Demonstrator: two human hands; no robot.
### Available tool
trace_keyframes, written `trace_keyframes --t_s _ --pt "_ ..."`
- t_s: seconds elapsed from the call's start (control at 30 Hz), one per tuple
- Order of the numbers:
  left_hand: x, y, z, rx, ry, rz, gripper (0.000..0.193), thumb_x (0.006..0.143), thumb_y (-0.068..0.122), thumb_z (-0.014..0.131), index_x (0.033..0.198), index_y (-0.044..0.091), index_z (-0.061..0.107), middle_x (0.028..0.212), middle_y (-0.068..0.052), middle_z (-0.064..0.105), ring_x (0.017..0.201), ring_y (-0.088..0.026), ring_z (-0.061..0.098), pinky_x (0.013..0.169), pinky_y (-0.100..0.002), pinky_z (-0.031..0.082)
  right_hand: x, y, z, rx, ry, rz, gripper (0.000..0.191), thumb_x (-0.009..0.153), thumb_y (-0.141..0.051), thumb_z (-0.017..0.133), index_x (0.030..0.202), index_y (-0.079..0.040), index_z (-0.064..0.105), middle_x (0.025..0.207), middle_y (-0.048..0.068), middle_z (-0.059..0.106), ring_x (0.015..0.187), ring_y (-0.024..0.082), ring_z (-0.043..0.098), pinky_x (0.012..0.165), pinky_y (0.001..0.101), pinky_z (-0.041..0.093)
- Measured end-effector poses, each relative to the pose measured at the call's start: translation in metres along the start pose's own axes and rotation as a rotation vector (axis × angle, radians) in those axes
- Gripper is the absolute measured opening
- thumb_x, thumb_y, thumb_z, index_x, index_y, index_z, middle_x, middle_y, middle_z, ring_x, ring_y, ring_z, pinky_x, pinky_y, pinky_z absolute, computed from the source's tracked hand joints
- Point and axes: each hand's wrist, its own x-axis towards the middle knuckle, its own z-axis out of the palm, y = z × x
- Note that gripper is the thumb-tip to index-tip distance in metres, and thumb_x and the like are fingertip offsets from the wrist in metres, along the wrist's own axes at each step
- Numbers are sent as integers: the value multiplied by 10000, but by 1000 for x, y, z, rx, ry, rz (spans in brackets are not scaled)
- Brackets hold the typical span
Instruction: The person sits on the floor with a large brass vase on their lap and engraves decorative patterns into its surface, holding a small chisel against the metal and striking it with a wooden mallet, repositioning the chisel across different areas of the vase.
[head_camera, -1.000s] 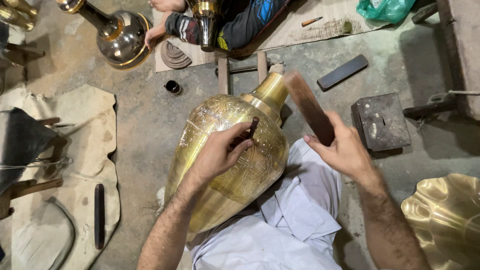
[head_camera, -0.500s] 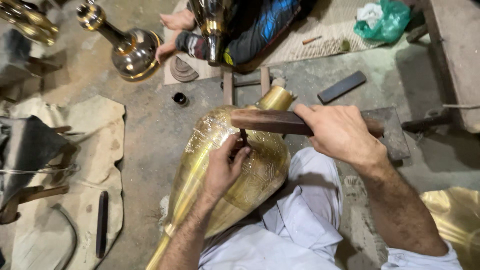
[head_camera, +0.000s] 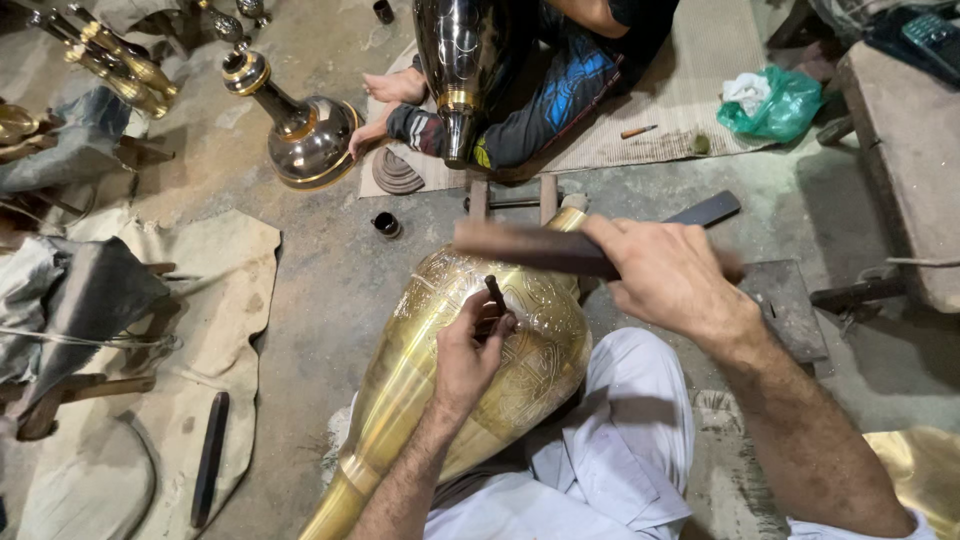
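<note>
Across the person's lap, near the bottom centre of the view, lies a large brass vase (head_camera: 470, 380), tilted so its narrow neck points to the far side and its foot reaches the near left corner. Its rounded body is covered with fine engraved patterns. The left hand (head_camera: 468, 352) rests on the upper curve of the vase, fingers closed around a small dark chisel (head_camera: 495, 296) that stands with its tip touching the metal. The right hand (head_camera: 668, 275) is closed around a dark, flat wooden striking bar (head_camera: 540, 250), held level just above the chisel's top; the bar's left end is blurred. The person's white trousers (head_camera: 610, 440) show beneath the vase.

On the concrete floor (head_camera: 330, 290), to the right of the right hand, sits a square metal block (head_camera: 790, 305), and a flat dark bar (head_camera: 712, 209) lies just beyond the hand. On the left, a beige cloth (head_camera: 215, 300) is spread out, with a long dark tool (head_camera: 209, 458) lying on its near part. A small dark cup (head_camera: 386, 225) stands on the floor beyond the vase.

On the far side, another person sits on a woven mat (head_camera: 690, 100), holding a dark polished vessel (head_camera: 460, 60) upright between the legs. A round brass-trimmed vase (head_camera: 300, 130) lies on its side to their left. A green plastic bag (head_camera: 775, 100) sits at the far right.
</note>
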Motion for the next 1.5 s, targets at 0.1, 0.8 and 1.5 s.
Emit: trace_keyframes --t_s 0.1,0.8,1.5 --pt "-3 -7 0 -25 18 21 265 982 39 652 1239 0 601 1049 -131 798 965 -220 802 852 -338 677 0 1 0 -118 -82 24 316 894 -59 640 1199 -105 574 867 103 705 723 293 723 616 448 581" --pt "28 14 -30 41 -414 51 381 974 146 711 1318 62 571 1028 -126 796 915 -202 798 792 -328 647 -134 22 229 1264 220 497 387 872 -172 813 1161 0 621 831 38 671 708 98 621 614 270 524" --pt "53 20 -34 177 -616 221 429 986 192 682 1391 112 563 1015 -106 782 908 -219 783 823 -380 626 -61 71 124 579 235 186 448 898 -197 781 1278 -60 586 1049 102 723 888 175 713 743 361 604"
